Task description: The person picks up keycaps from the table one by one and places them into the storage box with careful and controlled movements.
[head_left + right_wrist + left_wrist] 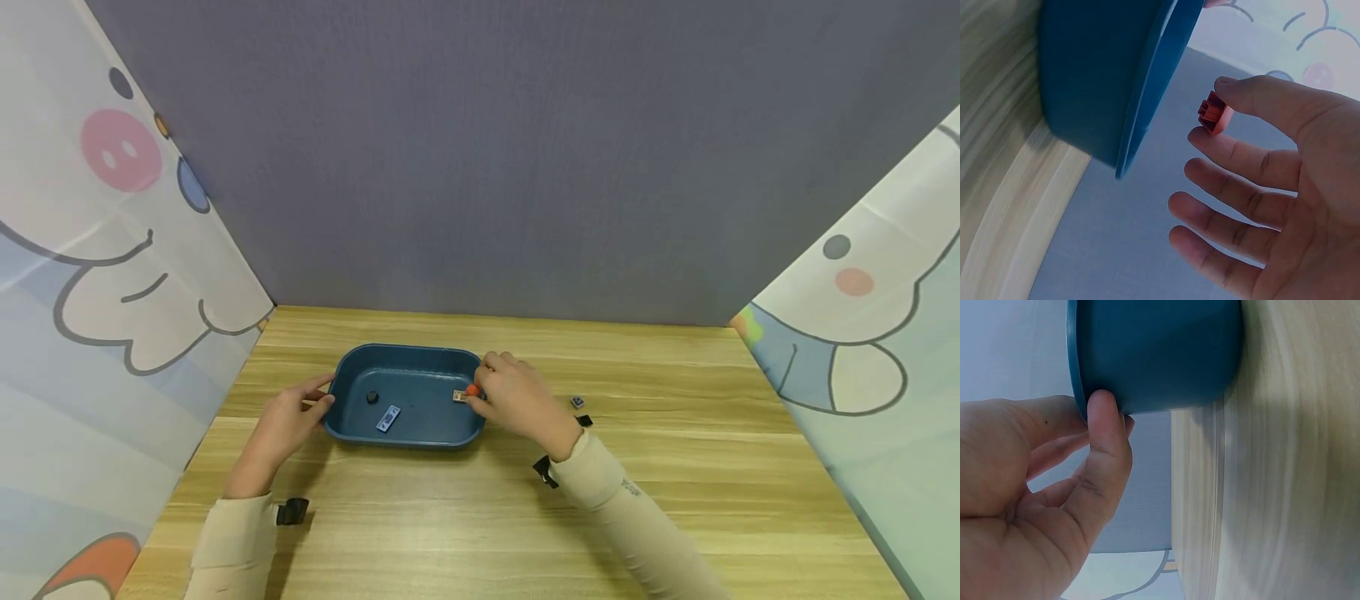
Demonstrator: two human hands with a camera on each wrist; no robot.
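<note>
My right hand [521,404] is over the right end of a dark blue tray [427,427]. Between its thumb and index finger it pinches a small red keycap [1216,114], its hollow underside with the stem showing in the right wrist view. The other fingers are spread apart. At the tray's left end, my left hand [288,421] holds the rim between thumb and fingers. Lying in the tray are a black keycap [372,397], a longer light-blue keycap [388,418] and a beige keycap [459,397], the last partly hidden by the red one.
Right of the tray, a small grey-blue keycap [577,402] lies on the wooden table [420,525], close by the right wrist's black strap. A grey panel [480,167] rises behind the table, with cartoon-printed sheets along both sides.
</note>
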